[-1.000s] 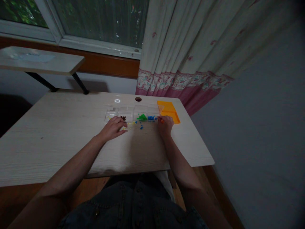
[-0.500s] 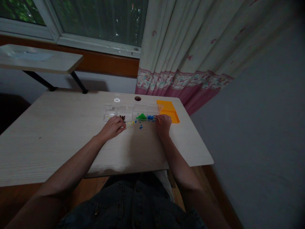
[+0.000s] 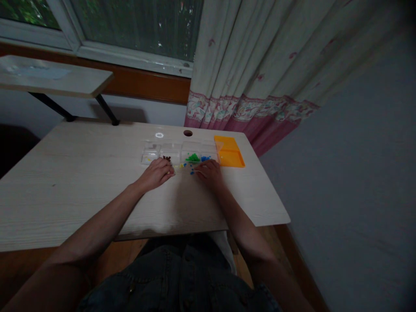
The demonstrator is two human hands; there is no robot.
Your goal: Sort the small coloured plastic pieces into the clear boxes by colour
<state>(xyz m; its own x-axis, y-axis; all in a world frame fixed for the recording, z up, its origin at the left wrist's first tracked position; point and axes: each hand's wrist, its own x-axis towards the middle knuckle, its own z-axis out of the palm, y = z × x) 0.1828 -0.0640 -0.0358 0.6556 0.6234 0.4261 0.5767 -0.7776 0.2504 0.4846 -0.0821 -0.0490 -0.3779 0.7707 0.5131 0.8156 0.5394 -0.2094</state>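
Note:
My left hand (image 3: 158,172) rests at the front edge of the clear plastic boxes, its fingers curled together near a few small pale bits on the table. Whatever is in those fingers is too small to make out. My right hand (image 3: 211,174) is in front of the boxes, thumb and fingers drawn together beside loose blue pieces (image 3: 192,173); what they grip, if anything, does not show. Small yellow pieces (image 3: 181,166) lie between the hands. Inside the boxes sit a green heap (image 3: 193,157), blue pieces (image 3: 204,159) and brown pieces (image 3: 167,158), the last partly behind my left hand.
An open orange case (image 3: 231,158) lies right of the clear boxes (image 3: 151,152) on the pale wooden table (image 3: 97,186). Behind them is a round cable hole (image 3: 188,133). A raised shelf (image 3: 78,83) stands at the back left; a curtain (image 3: 234,86) hangs behind.
My right hand has moved left and toward me, from the blue compartment to the loose blue pieces on the table. My left hand has shifted very slightly right.

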